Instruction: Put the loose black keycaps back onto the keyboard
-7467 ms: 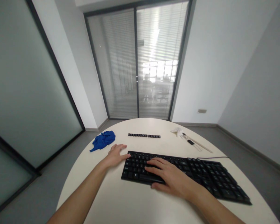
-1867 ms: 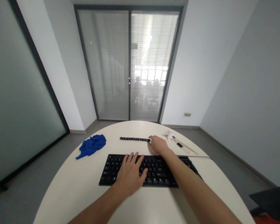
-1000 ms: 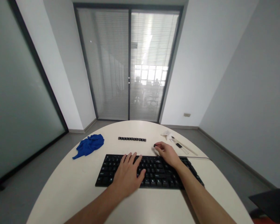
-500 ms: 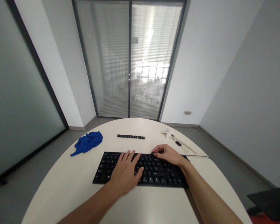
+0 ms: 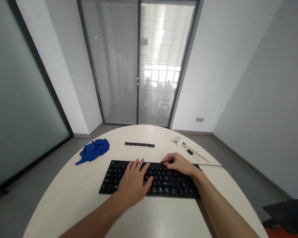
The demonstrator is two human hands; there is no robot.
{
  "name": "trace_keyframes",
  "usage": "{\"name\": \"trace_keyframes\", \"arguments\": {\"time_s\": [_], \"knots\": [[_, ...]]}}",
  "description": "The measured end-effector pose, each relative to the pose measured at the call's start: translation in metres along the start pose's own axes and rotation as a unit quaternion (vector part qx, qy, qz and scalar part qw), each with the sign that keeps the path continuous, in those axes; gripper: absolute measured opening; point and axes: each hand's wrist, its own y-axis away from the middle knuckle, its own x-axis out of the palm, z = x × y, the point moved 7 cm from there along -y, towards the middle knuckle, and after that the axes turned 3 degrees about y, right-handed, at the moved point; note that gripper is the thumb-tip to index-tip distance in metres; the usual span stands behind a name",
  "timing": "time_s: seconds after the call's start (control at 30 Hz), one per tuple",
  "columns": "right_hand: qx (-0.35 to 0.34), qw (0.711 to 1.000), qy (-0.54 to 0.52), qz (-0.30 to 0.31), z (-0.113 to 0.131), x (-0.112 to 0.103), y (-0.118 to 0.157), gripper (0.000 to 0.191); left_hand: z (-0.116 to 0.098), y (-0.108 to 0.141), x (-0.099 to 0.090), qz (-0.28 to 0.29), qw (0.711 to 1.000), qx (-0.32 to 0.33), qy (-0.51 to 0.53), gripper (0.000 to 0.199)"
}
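A black keyboard (image 5: pixel 109 180) lies on the white round table (image 5: pixel 72 198). My left hand (image 5: pixel 134 181) rests flat on its left-middle part with the fingers spread. At the keyboard's back edge, right of the middle, my right hand (image 5: pixel 176 163) is closed, thumb and fingers pinched around something small and dark that I cannot make out. Beyond the keyboard stands a row of several black keycaps (image 5: pixel 139 144).
A crumpled blue cloth (image 5: pixel 94 150) lies at the left. At the back right are a white crumpled piece (image 5: pixel 178 140), thin sticks (image 5: pixel 197 153) and a small tool with a black part (image 5: pixel 189 152). A cable (image 5: pixel 210 165) runs off rightward. A dark chair (image 5: pixel 288 215) stands at lower right.
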Motion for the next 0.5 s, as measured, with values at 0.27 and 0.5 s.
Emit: {"name": "trace_keyframes", "arguments": {"time_s": [0.27,0.5], "knots": [[-0.001,0.994,0.107,0.022,0.022,-0.005,0.003,0.022,0.001,0.0,0.001,-0.001,1.0,-0.001,-0.005,0.054],[0.009,0.982,0.188,0.023,0.028,-0.008,0.001,0.018,0.001,0.0,0.002,0.001,1.0,-0.003,0.0,0.054]]}}
